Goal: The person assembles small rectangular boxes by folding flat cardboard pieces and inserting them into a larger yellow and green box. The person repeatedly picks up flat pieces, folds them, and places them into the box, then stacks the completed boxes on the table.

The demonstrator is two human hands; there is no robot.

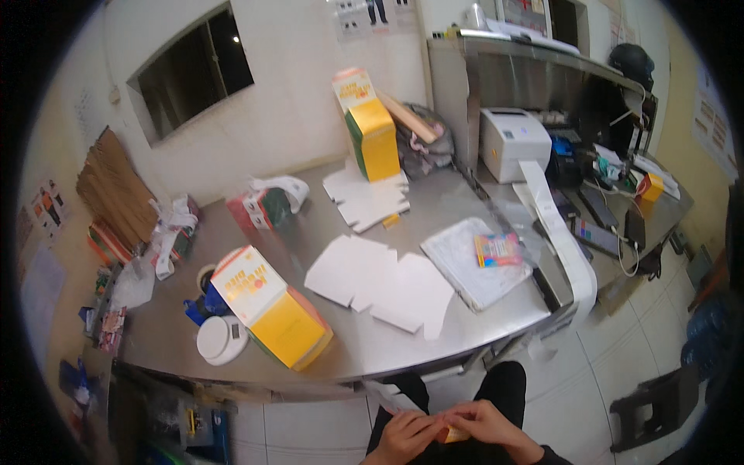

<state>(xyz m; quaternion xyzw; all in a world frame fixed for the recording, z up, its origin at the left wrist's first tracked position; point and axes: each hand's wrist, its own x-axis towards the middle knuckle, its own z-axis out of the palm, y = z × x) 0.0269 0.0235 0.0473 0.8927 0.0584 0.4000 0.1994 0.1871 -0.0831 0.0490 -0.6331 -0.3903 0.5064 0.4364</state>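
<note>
At the bottom edge, below the metal table point(364, 349), my left hand point(404, 438) and my right hand point(484, 425) meet over my lap. Together they pinch a small yellow-orange packet point(455, 435) between the fingertips. A strip of white paper point(387, 397) runs up from my left hand toward the table's edge. Most of the packet is hidden by my fingers.
The table carries flat white carton blanks point(380, 283), a folded yellow box point(271, 306) lying near the front, another yellow box point(368, 128) upright at the back, a small white scale point(222, 339), and a colourful packet point(497, 249) on a plastic-wrapped stack. A white label printer point(511, 139) feeds a long paper strip point(562, 232) over the edge.
</note>
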